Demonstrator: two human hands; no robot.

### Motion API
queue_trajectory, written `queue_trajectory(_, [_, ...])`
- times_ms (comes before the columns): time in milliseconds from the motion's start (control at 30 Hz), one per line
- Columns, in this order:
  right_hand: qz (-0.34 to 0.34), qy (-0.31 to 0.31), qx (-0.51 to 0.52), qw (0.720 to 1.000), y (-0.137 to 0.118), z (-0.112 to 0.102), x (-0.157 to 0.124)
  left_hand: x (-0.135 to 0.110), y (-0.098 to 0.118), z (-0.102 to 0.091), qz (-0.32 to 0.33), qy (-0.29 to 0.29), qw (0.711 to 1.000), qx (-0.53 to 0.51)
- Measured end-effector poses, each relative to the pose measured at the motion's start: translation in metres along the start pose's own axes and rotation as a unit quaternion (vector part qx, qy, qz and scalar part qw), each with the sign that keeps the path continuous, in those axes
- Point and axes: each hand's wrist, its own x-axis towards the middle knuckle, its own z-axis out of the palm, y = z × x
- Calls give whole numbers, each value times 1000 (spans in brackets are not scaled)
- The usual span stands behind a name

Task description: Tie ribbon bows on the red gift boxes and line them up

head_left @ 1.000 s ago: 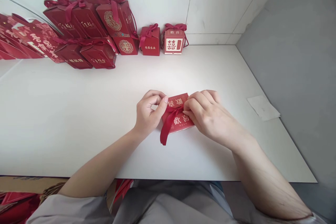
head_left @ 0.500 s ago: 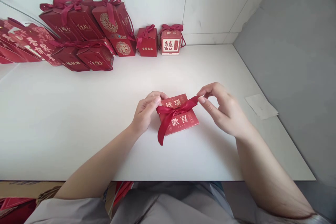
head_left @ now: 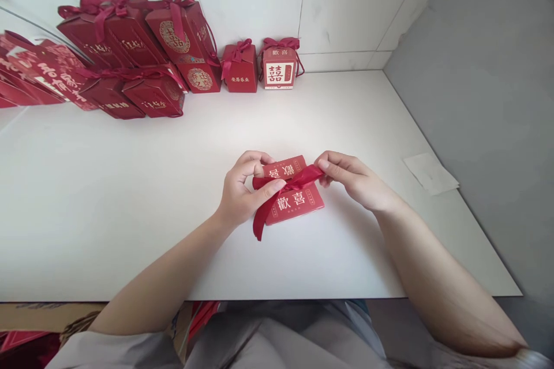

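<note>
A red gift box with white lettering lies in front of me on the white table. Across its top runs a dark red ribbon, knotted near the middle, with one tail hanging over the near left side. My left hand grips the ribbon at the box's left side, its thumb pressed beside the knot; its other fingers are partly hidden behind the box edge. Between thumb and fingers, my right hand pinches the ribbon's right-hand part at the right edge of the box.
Along the back wall stand several stacked dark red gift boxes with bows, then a small red box and a red-and-white box. Printed red bags lean at far left. A white paper lies near the right edge.
My left thumb has moved right from the box's left edge onto the ribbon near the knot. My right hand has shifted slightly left, still holding the ribbon.
</note>
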Motion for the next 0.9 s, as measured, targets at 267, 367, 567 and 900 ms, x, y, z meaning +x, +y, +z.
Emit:
queue_trajectory(267, [58,-129,48,989,-15,-3,-9,1,9,0,-29,-25,998,40])
queue_trajectory(367, [63,-147,41,986,-17,-2,-12,1,9,-1,-34,-24,998,48])
queue_trajectory(567, [-12,-125,-35,991,-26,2,-21,1,12,1,-40,-18,997,61])
queue_trajectory(900, [-82,-148,-118,978,-34,-4,-29,2,18,2,-29,-6,994,105])
